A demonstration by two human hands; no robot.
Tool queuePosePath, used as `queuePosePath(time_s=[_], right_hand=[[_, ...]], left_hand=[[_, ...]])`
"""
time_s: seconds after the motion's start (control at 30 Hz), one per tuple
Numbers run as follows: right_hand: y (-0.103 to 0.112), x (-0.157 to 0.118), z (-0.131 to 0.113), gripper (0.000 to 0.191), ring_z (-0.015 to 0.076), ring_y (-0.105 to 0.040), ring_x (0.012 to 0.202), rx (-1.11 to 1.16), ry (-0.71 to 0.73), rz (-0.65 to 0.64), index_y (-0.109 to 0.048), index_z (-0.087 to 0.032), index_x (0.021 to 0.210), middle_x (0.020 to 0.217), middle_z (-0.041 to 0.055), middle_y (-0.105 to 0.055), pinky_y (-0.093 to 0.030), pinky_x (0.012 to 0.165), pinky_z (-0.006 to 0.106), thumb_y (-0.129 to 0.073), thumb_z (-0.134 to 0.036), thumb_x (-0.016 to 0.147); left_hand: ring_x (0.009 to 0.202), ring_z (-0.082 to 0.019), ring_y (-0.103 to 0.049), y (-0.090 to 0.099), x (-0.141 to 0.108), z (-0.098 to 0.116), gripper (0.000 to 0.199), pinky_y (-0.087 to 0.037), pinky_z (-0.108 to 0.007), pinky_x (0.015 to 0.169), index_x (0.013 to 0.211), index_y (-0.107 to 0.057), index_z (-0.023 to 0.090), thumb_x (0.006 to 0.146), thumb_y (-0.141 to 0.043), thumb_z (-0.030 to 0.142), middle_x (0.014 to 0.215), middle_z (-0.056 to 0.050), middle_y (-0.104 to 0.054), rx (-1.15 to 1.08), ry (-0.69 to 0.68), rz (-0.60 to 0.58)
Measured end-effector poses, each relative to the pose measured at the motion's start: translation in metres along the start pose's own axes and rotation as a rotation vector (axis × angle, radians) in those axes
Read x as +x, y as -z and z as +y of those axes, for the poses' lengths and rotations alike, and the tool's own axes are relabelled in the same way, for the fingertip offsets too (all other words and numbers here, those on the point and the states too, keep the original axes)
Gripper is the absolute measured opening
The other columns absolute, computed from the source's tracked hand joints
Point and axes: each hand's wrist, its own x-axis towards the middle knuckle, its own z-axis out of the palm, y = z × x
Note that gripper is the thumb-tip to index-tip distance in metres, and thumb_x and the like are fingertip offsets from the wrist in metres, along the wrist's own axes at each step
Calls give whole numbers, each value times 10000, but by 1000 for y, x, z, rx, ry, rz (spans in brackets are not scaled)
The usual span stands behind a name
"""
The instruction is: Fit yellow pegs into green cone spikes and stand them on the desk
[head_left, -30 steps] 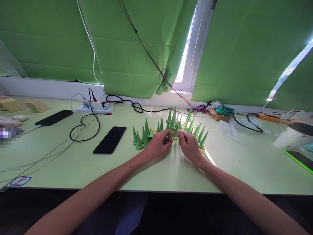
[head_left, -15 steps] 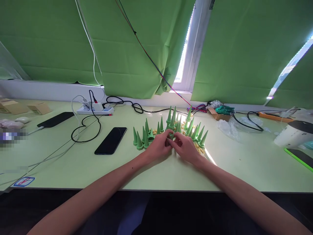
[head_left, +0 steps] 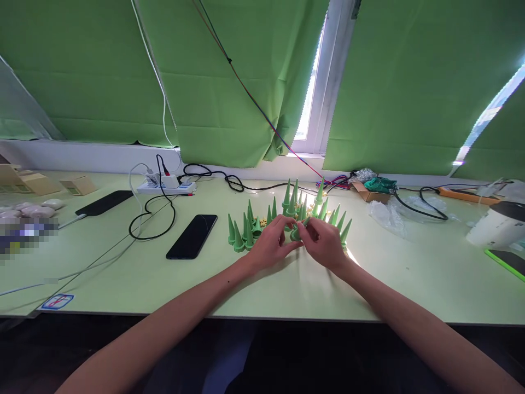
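Between my two hands, just above the table, is a small green plastic cone [head_left: 295,235], tilted, with its wider end toward my left hand. My left hand [head_left: 273,243] curls around its lower side, the thumb stretched out beneath it. The fingers of my right hand [head_left: 325,242] are pinched together at its narrow upper end. Several similar green cones [head_left: 238,241] stand upright to the left. More green cones [head_left: 318,200] stand behind and to the right. Small yellowish pieces [head_left: 263,222] lie among them, partly hidden by the cones and my hands.
A black phone [head_left: 192,236] lies left of the cones, with a white power strip [head_left: 166,187] and cables behind it. Toward the back right sit a small cardboard box [head_left: 371,192] and clear plastic bags [head_left: 388,218]. A white cylinder [head_left: 496,227] lies far right.
My hands have drawn slightly apart, and the cone between them now shows more. My left thumb has straightened below it. The whole view has shifted a little.
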Motion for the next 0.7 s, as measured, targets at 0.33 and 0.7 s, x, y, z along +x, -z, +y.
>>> queuePosePath(time_s=[0.33, 0.7], right_hand=[[20, 35, -9, 229, 110, -533, 519, 41, -74, 188, -553, -196, 798, 654, -7, -611, -424, 531, 244, -530, -364, 951], [18, 119, 6, 281, 130, -536, 548, 31, -54, 214, -458, -213, 691, 626, -13, -556, -446, 598, 269, -553, -353, 915]], left_hand=[[575, -92, -410, 0, 0, 6, 382, -323, -249, 581, 676, -498, 162, 992, -445, 370, 621, 22, -477, 81, -28, -80], [526, -92, -330, 1, -6, 9, 437, -266, -266, 561, 614, -398, 164, 994, -416, 381, 571, 29, -398, 149, -6, -225]])
